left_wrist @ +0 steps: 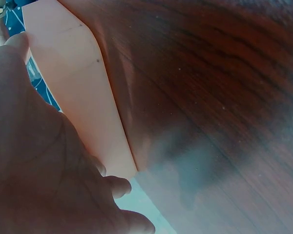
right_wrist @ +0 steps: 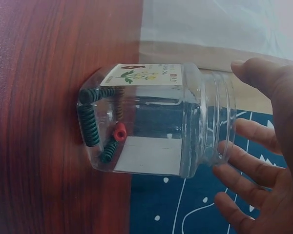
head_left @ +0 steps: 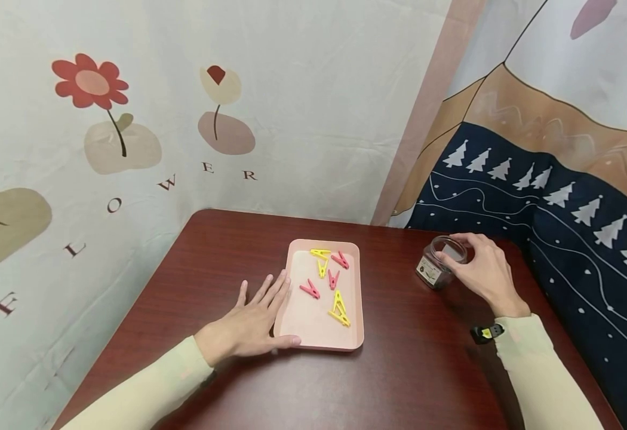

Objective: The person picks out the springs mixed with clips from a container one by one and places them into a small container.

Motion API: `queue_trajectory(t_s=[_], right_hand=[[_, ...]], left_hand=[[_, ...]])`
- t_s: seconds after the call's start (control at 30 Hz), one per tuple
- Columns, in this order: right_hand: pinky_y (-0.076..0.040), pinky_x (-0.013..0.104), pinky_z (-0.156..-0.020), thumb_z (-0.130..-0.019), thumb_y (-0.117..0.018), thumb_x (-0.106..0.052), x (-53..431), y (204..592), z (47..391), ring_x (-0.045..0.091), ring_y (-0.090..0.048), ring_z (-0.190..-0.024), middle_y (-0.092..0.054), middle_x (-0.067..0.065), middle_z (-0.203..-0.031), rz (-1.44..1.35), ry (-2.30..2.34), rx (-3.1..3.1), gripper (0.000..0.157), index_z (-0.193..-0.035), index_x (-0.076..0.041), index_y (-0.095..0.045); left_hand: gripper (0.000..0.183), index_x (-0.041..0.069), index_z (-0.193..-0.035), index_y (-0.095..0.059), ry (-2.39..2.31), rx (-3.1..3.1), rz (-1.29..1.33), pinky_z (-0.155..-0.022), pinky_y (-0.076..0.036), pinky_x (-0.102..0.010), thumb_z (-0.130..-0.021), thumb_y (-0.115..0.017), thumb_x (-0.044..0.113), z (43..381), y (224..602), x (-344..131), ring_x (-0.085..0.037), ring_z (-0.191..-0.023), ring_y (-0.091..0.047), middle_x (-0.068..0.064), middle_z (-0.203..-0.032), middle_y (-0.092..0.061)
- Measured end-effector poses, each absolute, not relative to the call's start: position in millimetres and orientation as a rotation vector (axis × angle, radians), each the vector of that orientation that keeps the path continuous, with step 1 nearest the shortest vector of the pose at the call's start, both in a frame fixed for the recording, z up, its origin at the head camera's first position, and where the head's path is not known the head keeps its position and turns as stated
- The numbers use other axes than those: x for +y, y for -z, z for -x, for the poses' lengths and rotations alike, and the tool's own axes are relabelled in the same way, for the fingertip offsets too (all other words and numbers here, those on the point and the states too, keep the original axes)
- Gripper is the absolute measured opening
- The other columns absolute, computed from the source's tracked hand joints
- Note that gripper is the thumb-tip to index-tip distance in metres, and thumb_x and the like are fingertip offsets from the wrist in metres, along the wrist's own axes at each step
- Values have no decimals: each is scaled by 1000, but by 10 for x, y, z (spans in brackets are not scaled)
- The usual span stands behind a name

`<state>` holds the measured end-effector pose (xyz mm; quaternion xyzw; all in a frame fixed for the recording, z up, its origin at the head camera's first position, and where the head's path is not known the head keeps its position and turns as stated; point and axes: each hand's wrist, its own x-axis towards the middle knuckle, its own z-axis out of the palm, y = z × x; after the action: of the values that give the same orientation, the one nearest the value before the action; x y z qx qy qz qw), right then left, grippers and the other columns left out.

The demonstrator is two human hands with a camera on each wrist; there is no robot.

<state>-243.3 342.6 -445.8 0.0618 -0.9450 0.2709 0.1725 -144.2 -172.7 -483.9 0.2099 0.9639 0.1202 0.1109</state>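
Note:
My left hand [head_left: 251, 325] lies with fingers spread along the left edge of a pale pink tray [head_left: 303, 331], fingertips and thumb at its rim. Small plastic clothespins lie in the tray, among them a yellow clothespin [head_left: 339, 307] and a pink clothespin [head_left: 310, 289]. At the right stands a clear plastic jar [right_wrist: 156, 112] with a label and no lid. Around its mouth is my right hand [head_left: 482, 269], thumb on one side and loosely extended fingers on the other. Inside the jar lie several dark green coiled pieces [right_wrist: 89, 124] and a red piece [right_wrist: 120, 131].
The dark reddish wooden table [head_left: 394, 382] has its far edge against a flower-printed cloth [head_left: 313, 119]. A navy cloth with white trees [head_left: 566, 257] hangs close by the right edge, beside the jar. A dark wrist strap [head_left: 487, 333] shows at my right sleeve.

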Motion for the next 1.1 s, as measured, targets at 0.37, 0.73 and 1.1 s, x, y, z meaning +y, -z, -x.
queue_trajectory(t_s=[0.37,0.73,1.1], right_hand=[[-54,80,-112,-104,-85,-52,3354,4478,2355,50,-60,-137,-67,27,-153,-191,-756,-2677,65,-151,-9,-73],[-46,77,-114,-97,-92,-34,3193,4585,2248,50,-62,-139,-70,25,-154,-355,-734,-2567,59,-149,-11,-76],[-47,76,-113,-91,-97,-30,3025,4652,2101,43,-64,-140,-71,19,-155,-516,-699,-2510,63,-149,-14,-76]], left_hand=[[129,12,-189,-10,-350,2833,-617,-139,-3,-89,-101,-64,90,1444,4816,-1738,-43,-185,-10,-6,-200,2],[129,12,-189,-11,-340,2830,-616,-139,-3,-89,-101,-63,89,1418,4797,-1759,-44,-185,-11,-6,-200,2],[122,9,-187,-22,-298,2862,-685,-140,-6,-88,-103,-64,86,1454,4768,-1799,-47,-184,-16,-10,-199,-9]])
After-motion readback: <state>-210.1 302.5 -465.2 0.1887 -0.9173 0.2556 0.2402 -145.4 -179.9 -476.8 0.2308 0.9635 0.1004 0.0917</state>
